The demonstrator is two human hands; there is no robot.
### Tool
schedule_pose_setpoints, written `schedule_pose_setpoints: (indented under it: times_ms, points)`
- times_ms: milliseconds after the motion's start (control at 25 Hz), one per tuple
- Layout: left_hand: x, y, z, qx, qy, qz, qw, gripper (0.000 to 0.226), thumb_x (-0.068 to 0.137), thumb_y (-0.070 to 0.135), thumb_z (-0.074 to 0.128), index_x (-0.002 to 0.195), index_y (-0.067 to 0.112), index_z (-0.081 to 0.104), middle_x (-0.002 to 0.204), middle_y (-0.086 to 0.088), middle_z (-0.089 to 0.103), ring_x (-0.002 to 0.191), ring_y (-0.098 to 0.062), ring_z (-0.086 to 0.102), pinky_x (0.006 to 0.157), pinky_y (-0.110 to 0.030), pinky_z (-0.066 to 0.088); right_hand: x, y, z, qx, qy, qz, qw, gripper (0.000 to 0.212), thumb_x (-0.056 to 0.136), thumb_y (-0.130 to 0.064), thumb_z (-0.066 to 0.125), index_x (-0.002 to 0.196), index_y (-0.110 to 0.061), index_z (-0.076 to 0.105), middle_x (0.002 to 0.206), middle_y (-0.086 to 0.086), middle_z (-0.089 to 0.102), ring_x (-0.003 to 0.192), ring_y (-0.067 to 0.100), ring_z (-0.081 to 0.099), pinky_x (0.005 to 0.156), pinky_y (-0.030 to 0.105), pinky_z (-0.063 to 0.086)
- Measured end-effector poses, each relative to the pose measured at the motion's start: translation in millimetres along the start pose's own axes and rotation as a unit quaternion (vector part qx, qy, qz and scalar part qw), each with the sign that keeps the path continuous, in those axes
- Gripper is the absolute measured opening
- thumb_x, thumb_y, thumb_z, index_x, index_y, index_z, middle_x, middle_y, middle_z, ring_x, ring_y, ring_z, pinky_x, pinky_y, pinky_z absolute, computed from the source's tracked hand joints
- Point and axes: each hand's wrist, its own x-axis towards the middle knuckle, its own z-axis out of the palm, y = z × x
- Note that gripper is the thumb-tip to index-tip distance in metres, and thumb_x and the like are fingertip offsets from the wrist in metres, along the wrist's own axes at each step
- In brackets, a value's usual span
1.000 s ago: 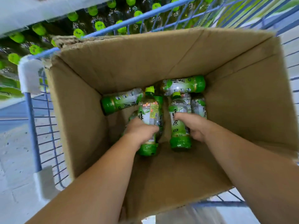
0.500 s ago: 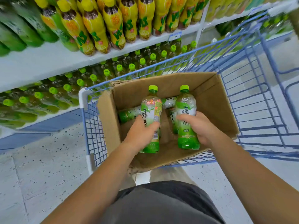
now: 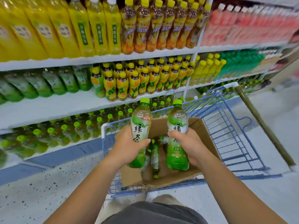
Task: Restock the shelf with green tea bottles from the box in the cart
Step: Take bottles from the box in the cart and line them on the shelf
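My left hand grips one green tea bottle upright, and my right hand grips a second green tea bottle upright. Both bottles hang above the open cardboard box, which sits in the blue wire cart. More green tea bottles lie on the box bottom. The lowest shelf to the left holds rows of green-capped tea bottles.
Upper shelves carry yellow, brown and pink drink bottles. A white shelf edge juts out above the bottom row. A long brown pole leans at the right of the cart. Speckled floor lies left of the cart.
Both hands have lifted their bottles up out of the box. My view has risen from inside the box to take in the shelves.
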Motion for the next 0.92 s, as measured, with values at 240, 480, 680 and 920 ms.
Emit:
schedule_pose_setpoints:
  times_ms: [240,480,680,920]
  points:
    - [-57,15,-54,-0.025,0.142,0.006,0.99,0.035,0.081,0.034,0.083,0.102,0.036,0.055,0.097,0.016,0.068,0.087,-0.002,0.066,0.067,-0.023,0.05,-20,-36,62,-0.05,-0.066,-0.086,0.993,0.038,0.062,-0.033,0.079,0.096,-0.021,0.067,0.082,0.007,0.076,0.073,0.027,0.074,0.065,0.041,0.06]
    - [-138,11,-111,-0.023,0.324,-0.039,0.945,0.042,0.071,0.036,0.086,0.101,0.031,0.058,0.095,0.01,0.07,0.085,-0.007,0.068,0.073,-0.033,0.059,-46,-47,142,-0.064,-0.195,-0.114,0.972,0.053,0.058,-0.037,0.077,0.106,-0.019,0.064,0.087,0.013,0.074,0.068,0.03,0.074,0.055,0.039,0.058]
    - [-187,-3,-167,-0.015,0.413,-0.048,0.91,0.042,0.071,0.036,0.087,0.105,0.03,0.061,0.095,0.012,0.071,0.085,-0.006,0.069,0.073,-0.032,0.06,-83,-50,214,-0.06,-0.253,-0.151,0.954,0.043,0.061,-0.032,0.08,0.101,-0.028,0.064,0.093,0.008,0.075,0.082,0.032,0.074,0.075,0.056,0.061]
    - [-206,-43,-261,-0.007,0.439,-0.034,0.898,0.041,0.072,0.04,0.087,0.104,0.033,0.063,0.093,0.013,0.072,0.077,0.002,0.068,0.065,-0.024,0.059,-107,-63,318,-0.068,-0.279,-0.195,0.938,0.03,0.076,-0.021,0.081,0.101,-0.024,0.066,0.088,0.006,0.076,0.073,0.028,0.075,0.063,0.045,0.061]
